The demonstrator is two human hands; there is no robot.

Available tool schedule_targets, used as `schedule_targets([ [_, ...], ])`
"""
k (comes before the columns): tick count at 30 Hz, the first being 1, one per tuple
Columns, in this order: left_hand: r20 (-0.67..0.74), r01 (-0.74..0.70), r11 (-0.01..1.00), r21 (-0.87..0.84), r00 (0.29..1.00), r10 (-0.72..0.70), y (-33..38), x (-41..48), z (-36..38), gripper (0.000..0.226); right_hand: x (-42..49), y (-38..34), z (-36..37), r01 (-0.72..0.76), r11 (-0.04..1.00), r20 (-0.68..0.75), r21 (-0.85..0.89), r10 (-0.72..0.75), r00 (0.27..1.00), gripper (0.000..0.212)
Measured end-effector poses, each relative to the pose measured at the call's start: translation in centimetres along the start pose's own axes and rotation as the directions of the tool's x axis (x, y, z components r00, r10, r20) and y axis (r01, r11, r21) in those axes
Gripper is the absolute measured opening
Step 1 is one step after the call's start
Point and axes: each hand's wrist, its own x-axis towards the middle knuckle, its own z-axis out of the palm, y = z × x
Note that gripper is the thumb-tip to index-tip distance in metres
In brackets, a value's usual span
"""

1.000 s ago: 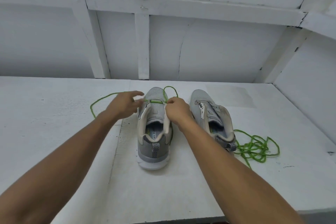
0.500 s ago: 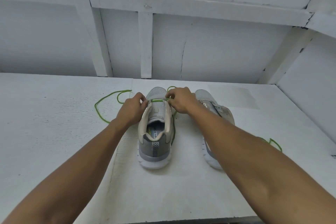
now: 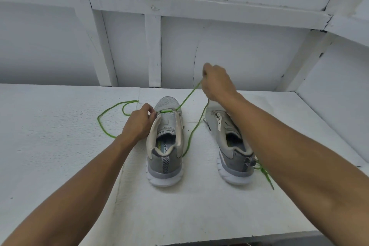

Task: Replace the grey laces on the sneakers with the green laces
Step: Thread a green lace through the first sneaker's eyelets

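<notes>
On a white counter [image 3: 50, 156], boxed by a white wall [image 3: 249, 52] with painted beams at the back and a second wall on the right. Counter runs flush to both. Its front edge shows bottom right. Surface is rough, with a seam running front to back under the left forearm. Bare room: wide patch on the left, plus a strip between the heels and the front edge.

Two grey sneakers, heels to camera, toes to the back wall, side by side and apart. Left sneaker [image 3: 165, 168] sits upright, mouth open, printed insole visible inside. Right sneaker [image 3: 227, 142] is partly hidden by the right forearm.

Right grip [image 3: 216, 83] is raised above the counter past the toes, clamped on the green lace [image 3: 187, 97]. Left grip [image 3: 139, 124] is low, fingers curled, pinching the left eyelet edge of the left sneaker where the lace comes out.

Lace path: one bar across the front eyelets of the left sneaker. Left end loops out over the counter. Right end climbs taut to the right grip, then hangs down and lands between the sneakers.

Second lace [image 3: 266, 176], also green, lies on the counter just beside the right sneaker's heel, mostly behind the forearm.
</notes>
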Motion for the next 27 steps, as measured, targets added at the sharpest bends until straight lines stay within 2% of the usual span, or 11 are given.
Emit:
schedule_targets([
  [4,0.0,0.003,1.0,0.005,1.0,-0.003,0.1,-0.1,0.0,0.022,1.0,-1.1,-1.7,0.034,0.871,-0.313,0.49,0.14,0.94,0.019],
  [7,0.003,0.005,1.0,0.004,1.0,-0.005,0.1,0.0,0.0,0.022,0.4,-2.4,-2.3,0.146,0.877,-0.426,0.458,0.072,0.902,0.02],
  [9,0.005,0.003,1.0,0.009,1.0,-0.003,0.1,0.0,-0.1,0.022,-0.7,-2.9,-2.3,0.176,0.967,-0.219,0.182,-0.135,0.966,0.019],
  [10,0.002,0.001,1.0,0.005,1.0,-0.001,0.0,0.0,0.0,0.023,-1.3,-3.1,-2.3,0.16,0.987,0.063,-0.032,-0.158,0.986,0.021],
  [11,0.001,0.0,1.0,0.001,1.0,0.0,0.0,0.0,0.0,0.023,-2.0,-3.3,-2.3,0.161,0.963,0.381,-0.217,-0.068,0.922,0.022],
  [13,0.004,-0.003,1.0,0.001,1.0,0.003,-0.1,-0.1,0.0,0.023,-2.9,-3.4,-2.1,0.131,0.957,0.759,-0.259,0.118,0.64,0.029],
  [14,0.003,-0.003,1.0,-0.003,1.0,0.003,-0.1,-0.1,0.0,0.022,-3.1,-3.3,-2.1,0.041,0.987,0.795,-0.154,0.099,0.598,0.029],
  [17,0.001,0.008,0.999,-0.033,1.0,-0.008,-0.1,-0.1,0.0,0.021,-2.4,-2.8,-1.6,-0.105,0.991,0.461,0.083,0.055,0.885,0.022],
  [19,0.005,0.01,1.0,-0.029,1.0,-0.01,0.0,-0.1,-0.1,0.021,-2.2,-2.9,-1.1,-0.18,0.957,0.346,0.23,0.092,0.934,0.021],
  [23,0.005,0.005,1.0,-0.023,1.0,-0.005,0.1,-0.2,-0.2,0.022,-3.5,-4.4,1.6,-0.342,0.885,0.495,0.317,0.153,0.855,0.036],
  [27,0.016,-0.024,1.0,0.017,1.0,0.024,0.0,-0.2,-0.6,0.022,-5.0,-5.1,4.4,-0.489,0.809,0.601,0.325,0.223,0.768,0.013],
])
